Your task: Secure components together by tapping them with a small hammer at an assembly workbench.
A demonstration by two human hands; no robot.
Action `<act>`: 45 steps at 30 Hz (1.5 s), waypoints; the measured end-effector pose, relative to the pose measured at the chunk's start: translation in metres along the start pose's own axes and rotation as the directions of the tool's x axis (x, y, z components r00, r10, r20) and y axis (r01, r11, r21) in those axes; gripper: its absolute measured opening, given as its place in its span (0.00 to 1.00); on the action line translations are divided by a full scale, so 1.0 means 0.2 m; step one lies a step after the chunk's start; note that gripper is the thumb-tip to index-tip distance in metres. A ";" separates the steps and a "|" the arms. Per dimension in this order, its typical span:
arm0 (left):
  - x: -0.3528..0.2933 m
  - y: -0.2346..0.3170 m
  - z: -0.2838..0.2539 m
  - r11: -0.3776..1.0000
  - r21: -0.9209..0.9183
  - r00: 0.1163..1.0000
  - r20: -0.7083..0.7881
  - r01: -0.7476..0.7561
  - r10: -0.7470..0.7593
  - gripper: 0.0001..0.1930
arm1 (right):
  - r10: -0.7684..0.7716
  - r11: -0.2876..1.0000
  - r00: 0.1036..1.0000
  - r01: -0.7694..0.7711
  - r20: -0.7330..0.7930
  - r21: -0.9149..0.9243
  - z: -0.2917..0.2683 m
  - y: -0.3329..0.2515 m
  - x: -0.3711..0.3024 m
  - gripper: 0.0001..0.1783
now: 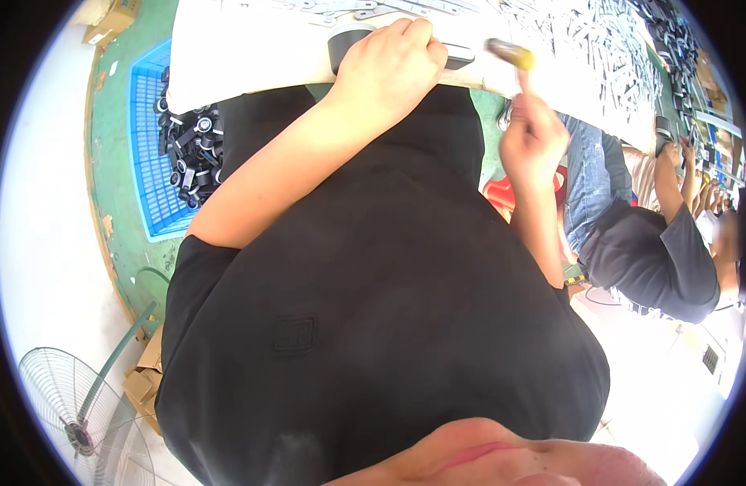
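Note:
My left hand (396, 69) is closed over a dark part at the near edge of the white table. That part has a broad rounded black end (341, 49) to the left of my fist and a pale, narrow, dark-edged end (460, 55) to its right. The middle of the part is hidden under my fingers. Raised to the right is my right hand (535, 136), wrapped round the handle of a small hammer (515, 55). The hammer's head is dark at one end and yellow at the other, blurred by motion and apart from the dark part.
Flat metal strips (365, 10) and a spread of small metal pieces (584, 57) lie on the table (243, 57). At left, a blue crate (146, 162) holds many black parts (195, 154). A standing fan (80, 437) is lower left. A co-worker (648, 251) sits at right.

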State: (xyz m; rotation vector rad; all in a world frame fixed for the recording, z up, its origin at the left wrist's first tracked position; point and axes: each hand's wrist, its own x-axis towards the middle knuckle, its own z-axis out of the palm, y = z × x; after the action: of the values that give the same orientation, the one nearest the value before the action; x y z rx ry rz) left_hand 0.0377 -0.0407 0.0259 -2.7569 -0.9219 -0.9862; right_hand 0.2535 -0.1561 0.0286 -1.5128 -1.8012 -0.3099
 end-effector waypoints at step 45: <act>-0.06 -0.10 0.00 0.792 -0.611 0.985 -0.132 0.009 -0.113 0.27 | 0.299 0.787 0.927 -0.374 0.226 0.490 0.01 -0.16 -0.05 0.21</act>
State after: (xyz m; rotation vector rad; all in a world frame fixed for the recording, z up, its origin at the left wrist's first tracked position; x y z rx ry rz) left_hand 0.0196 -0.0311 0.0167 -3.0725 -0.7709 -1.7668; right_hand 0.2239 -0.1708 0.0288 -1.4311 -1.4987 0.4503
